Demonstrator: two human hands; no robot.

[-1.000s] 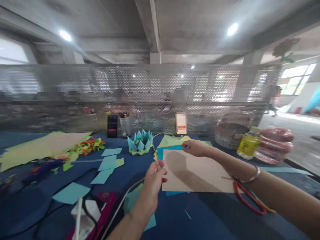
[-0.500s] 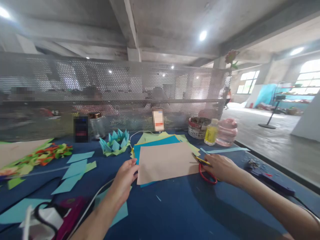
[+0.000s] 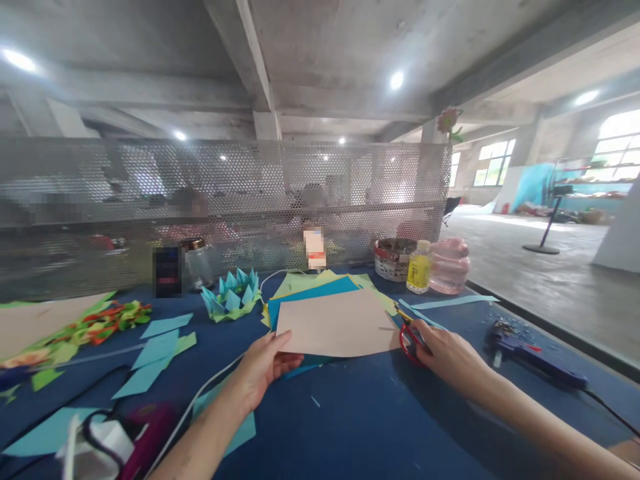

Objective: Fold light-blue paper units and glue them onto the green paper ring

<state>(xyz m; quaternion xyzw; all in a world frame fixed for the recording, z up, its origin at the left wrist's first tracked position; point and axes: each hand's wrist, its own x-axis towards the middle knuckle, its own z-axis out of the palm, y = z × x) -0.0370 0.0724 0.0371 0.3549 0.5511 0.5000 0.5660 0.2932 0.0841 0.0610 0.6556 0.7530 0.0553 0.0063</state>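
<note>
My left hand (image 3: 270,365) grips the near left corner of a beige sheet of paper (image 3: 335,325), thumb on top and fingers underneath. Its near edge is slightly raised. Blue paper (image 3: 320,293) and light green sheets (image 3: 381,298) lie below it. In my right hand (image 3: 445,348) is a pair of scissors (image 3: 409,340) with red handles, close to the sheet's right edge; the blades are mostly hard to make out. Left of the stack stands a folded blue and green paper crown-like ring (image 3: 231,297).
Blue paper pieces (image 3: 159,347) and green-orange paper trimmings (image 3: 117,321) lie at the left. A yellow-labelled bottle (image 3: 419,270), a pink jug (image 3: 450,267) and a round basket (image 3: 393,261) stand at the back right. A glue gun (image 3: 543,360) rests near the right edge. A perforated screen (image 3: 280,200) borders the table.
My left hand has moved right and now has its thumb over the sheet's corner, lifting the near edge. The scissors have turned slightly in my right hand. The view has shifted a little.
</note>
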